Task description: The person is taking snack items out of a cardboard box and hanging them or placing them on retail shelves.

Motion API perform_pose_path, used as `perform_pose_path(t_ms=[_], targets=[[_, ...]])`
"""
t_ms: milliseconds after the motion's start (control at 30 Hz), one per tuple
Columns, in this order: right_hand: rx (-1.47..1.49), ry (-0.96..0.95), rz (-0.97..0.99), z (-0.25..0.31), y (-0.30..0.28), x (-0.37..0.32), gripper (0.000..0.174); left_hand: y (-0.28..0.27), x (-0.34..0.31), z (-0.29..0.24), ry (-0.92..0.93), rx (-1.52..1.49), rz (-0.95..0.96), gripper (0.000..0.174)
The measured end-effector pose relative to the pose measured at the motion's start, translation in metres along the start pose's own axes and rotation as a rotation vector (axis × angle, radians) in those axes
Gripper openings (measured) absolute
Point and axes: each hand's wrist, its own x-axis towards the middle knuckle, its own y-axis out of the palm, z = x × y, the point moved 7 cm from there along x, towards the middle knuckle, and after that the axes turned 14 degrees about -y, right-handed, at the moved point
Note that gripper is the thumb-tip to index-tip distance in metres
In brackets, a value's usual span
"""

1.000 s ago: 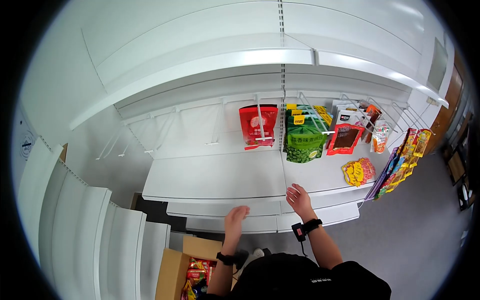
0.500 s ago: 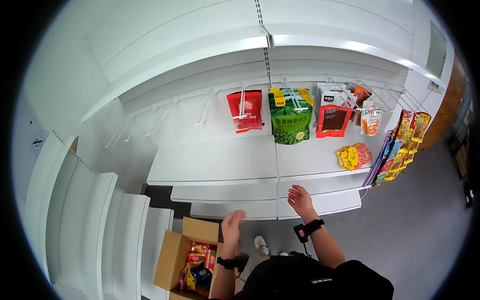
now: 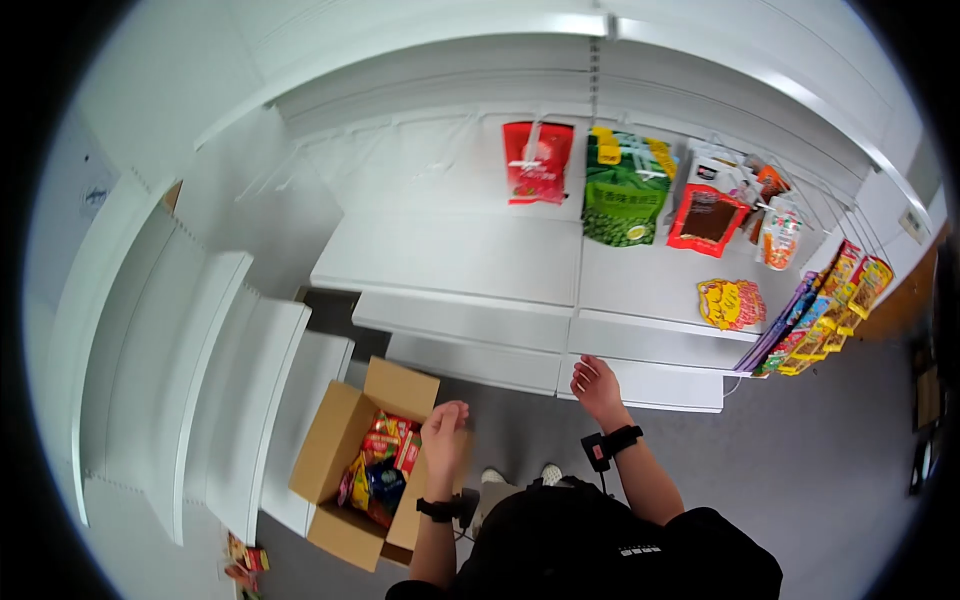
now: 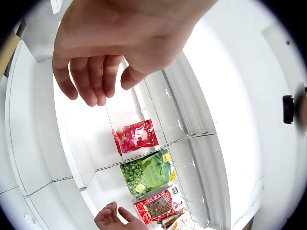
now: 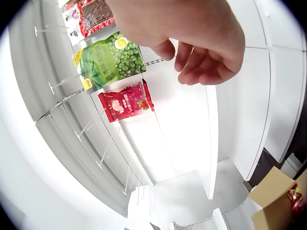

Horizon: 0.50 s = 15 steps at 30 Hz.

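Observation:
My left hand (image 3: 443,435) hangs in the air beside the cardboard box (image 3: 332,452), fingers loosely bent and holding nothing. In the box lie several snack packets (image 3: 386,445), red, yellow and dark blue. My right hand (image 3: 597,388) hovers in front of the lower shelves, relaxed, with nothing in it. Beyond the hands, a red snack bag (image 3: 538,165) hangs on a hook. To its right hang a green pouch of peas (image 3: 628,192) and a red-and-white bag with a brown window (image 3: 708,218). The left wrist view shows the left hand's fingers (image 4: 82,79) bent with bare space below them.
Bare hooks (image 3: 455,140) line the bar left of the red bag. A yellow-and-pink packet (image 3: 730,303) lies on the shelf (image 3: 450,255). Strips of small packets (image 3: 822,318) hang at the right end. More white shelving (image 3: 215,385) stands at the left, with packets (image 3: 245,562) on the floor.
The head view has tilted down, bringing more of the cardboard box into view. My left hand has shifted left toward the box; my right hand keeps about the same pose. Both hands stay without a load.

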Motion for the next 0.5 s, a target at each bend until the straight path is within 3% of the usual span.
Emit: perform_pose_path(t_ms=[233,500], targets=[[-0.146,0.146,0.001,-0.062,0.018,0.003,0.018,-0.057,-0.037,0.007,0.016,-0.045,-0.172,0.024],[-0.254,0.372,0.099,-0.171,0.064,-0.026,0.017,-0.158,-0.09,0.05,-0.055,-0.153,-0.357,0.024]])
